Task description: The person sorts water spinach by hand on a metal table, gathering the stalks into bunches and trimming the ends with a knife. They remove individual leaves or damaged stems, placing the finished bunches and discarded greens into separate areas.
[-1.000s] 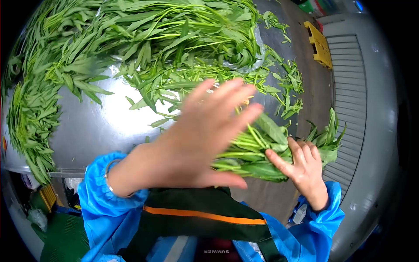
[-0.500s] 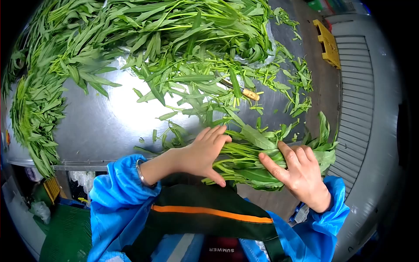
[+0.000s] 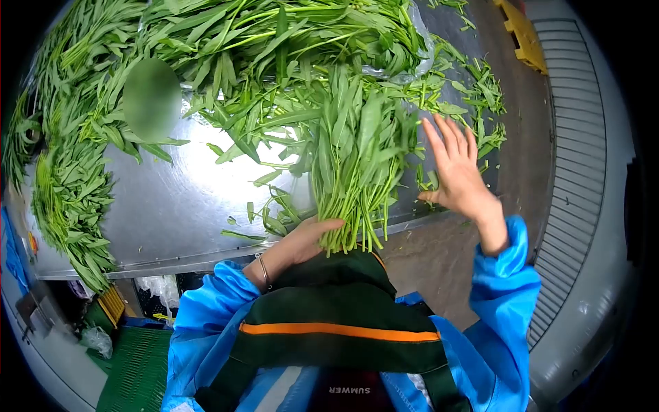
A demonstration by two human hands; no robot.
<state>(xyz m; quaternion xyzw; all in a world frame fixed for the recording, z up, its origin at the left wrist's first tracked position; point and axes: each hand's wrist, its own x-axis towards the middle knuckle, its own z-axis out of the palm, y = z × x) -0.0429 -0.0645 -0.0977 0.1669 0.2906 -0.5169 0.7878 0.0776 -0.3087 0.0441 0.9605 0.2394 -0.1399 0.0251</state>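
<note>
A bunch of leafy green stalks (image 3: 357,151) stands with its cut stem ends toward me at the front edge of the metal table (image 3: 151,213), leaves pointing away. My left hand (image 3: 309,239) is at the lower left of the stems, its thumb across them and its other fingers hidden behind. To the right of the bunch, my right hand (image 3: 454,165) is raised with fingers spread, apart from the leaves and holding nothing. Loose cut leaves and stem pieces (image 3: 278,206) lie left of the bunch.
A large heap of long greens (image 3: 274,34) covers the table's far side, partly on clear plastic. Another pile (image 3: 75,213) hangs over the left front edge. A yellow plastic piece (image 3: 523,38) is at upper right. A green crate (image 3: 134,371) sits below left.
The bunch has turned from lying sideways to pointing away from me, covering the wooden-handled knife. My right hand has let go and moved up; my left hand has shifted down to the stems.
</note>
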